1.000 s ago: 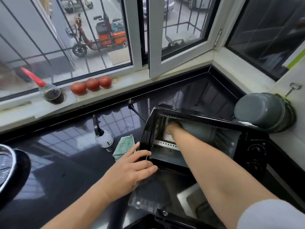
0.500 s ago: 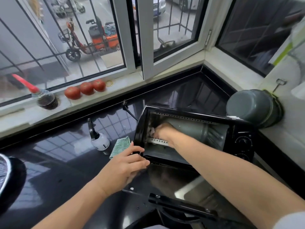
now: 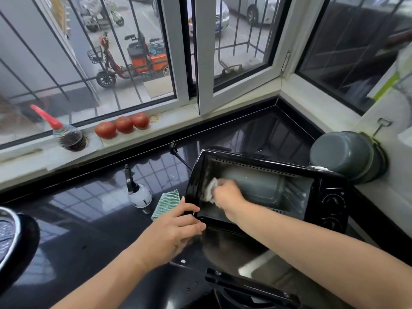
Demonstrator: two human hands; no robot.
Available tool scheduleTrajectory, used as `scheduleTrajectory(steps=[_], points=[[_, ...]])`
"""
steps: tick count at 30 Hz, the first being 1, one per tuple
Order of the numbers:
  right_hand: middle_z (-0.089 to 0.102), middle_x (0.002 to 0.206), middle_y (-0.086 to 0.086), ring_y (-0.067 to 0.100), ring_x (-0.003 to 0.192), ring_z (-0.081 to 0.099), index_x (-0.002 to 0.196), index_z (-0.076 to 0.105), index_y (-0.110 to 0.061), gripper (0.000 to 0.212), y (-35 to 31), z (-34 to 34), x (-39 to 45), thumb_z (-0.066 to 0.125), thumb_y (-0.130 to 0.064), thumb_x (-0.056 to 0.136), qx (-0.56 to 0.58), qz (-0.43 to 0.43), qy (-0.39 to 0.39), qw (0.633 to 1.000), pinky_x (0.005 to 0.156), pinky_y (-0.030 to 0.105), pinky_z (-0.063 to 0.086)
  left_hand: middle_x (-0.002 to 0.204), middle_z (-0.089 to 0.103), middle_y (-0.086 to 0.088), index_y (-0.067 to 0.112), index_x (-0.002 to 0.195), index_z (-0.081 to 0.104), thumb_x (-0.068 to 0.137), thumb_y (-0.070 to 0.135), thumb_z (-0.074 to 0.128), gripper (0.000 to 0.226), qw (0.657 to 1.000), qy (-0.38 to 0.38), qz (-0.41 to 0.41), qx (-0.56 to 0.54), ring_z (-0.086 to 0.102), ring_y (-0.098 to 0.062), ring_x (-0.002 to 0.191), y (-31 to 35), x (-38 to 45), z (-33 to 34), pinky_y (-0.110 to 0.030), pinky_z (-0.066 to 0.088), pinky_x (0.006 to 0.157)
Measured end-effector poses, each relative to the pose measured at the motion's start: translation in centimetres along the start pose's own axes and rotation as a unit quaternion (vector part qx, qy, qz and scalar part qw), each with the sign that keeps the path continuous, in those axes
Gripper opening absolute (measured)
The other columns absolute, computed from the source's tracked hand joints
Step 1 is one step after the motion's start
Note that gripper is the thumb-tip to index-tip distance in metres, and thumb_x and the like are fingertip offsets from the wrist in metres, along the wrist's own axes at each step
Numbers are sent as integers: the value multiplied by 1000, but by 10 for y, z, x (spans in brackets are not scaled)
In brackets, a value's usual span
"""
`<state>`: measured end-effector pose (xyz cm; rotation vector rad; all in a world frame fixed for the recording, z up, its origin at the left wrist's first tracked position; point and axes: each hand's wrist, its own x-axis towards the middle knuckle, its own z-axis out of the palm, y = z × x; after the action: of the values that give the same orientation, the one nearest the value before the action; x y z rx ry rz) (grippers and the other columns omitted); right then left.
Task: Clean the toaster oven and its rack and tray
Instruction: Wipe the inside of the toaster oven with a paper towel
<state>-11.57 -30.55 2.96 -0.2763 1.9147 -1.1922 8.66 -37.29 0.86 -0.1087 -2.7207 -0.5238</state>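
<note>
Nearest, the left hand (image 3: pixel 176 228) braces the toaster oven (image 3: pixel 330 192) at its front corner on the dark surface (image 3: pixel 89 230); a stiff, probably light box, best steadied there. Inside, the right hand (image 3: pixel 227 192) clenches a soft cloth (image 3: pixel 210 188). Beyond, spray bottle (image 3: pixel 138 192), sponge (image 3: pixel 166 202), tomatoes (image 3: pixel 121 126).

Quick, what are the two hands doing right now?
Left hand: fingers curled over the toaster oven front corner, gripping it.
Right hand: inside the oven, holding a white cloth.
</note>
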Motion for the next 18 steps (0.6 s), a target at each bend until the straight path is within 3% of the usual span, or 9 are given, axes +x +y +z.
scheduleTrajectory(steps=[2, 4, 8, 11, 13, 15, 18], points=[[59, 64, 9, 13, 45, 47, 90, 65, -6, 21, -10, 0, 9, 45, 1, 95, 90, 65, 38, 993, 43, 18, 37, 113, 69, 11, 16, 121, 73, 96, 6, 71, 27, 1000, 0, -1, -3, 53, -23, 131, 1, 1, 0, -49, 49, 108], [60, 91, 9, 12, 59, 51, 109, 64, -9, 20, -11, 7, 12, 48, -6, 98, 59, 62, 31, 996, 55, 21, 43, 114, 69, 10, 16, 121, 73, 95, 6, 71, 27, 1000, -2, -5, -2, 53, -23, 131, 2, 1, -2, -47, 49, 108], [66, 105, 11, 17, 75, 58, 109, 63, -14, 22, -2, 23, -3, 46, -6, 97, 27, 53, 44, 997, 52, 18, 43, 114, 69, 11, 17, 119, 73, 94, 6, 73, 27, 1000, -3, -8, -6, 52, -23, 133, 3, 0, -2, -47, 48, 108], [66, 99, 11, 25, 85, 61, 104, 63, -12, 20, 6, 24, -12, 49, -4, 92, -31, 60, 15, 998, 70, 26, 51, 114, 68, 11, 17, 118, 73, 95, 6, 71, 25, 1000, -6, -10, -9, 52, -24, 133, 2, 0, -1, -47, 47, 110], [62, 83, 9, 24, 79, 59, 92, 63, -11, 18, 5, 16, -14, 52, 3, 87, -49, 64, -23, 997, 67, 29, 46, 113, 68, 11, 17, 118, 73, 98, 8, 70, 22, 1000, -5, -8, -5, 52, -23, 132, 2, 0, -1, -47, 46, 110], [55, 71, 3, 19, 69, 52, 78, 62, -14, 22, 1, 1, -19, 60, 8, 81, -114, 33, -79, 990, 61, 23, 40, 112, 68, 11, 16, 117, 74, 98, 9, 69, 21, 1000, -5, -10, -9, 52, -23, 131, 4, 0, -2, -47, 47, 109], [60, 73, -7, 12, 74, 54, 77, 71, -19, 22, -5, -22, -32, 69, 3, 76, -247, -50, -188, 949, 64, 21, 42, 111, 68, 11, 15, 116, 74, 98, 8, 69, 20, 1000, -2, -19, -18, 52, -22, 132, 4, 1, -4, -47, 48, 109]])
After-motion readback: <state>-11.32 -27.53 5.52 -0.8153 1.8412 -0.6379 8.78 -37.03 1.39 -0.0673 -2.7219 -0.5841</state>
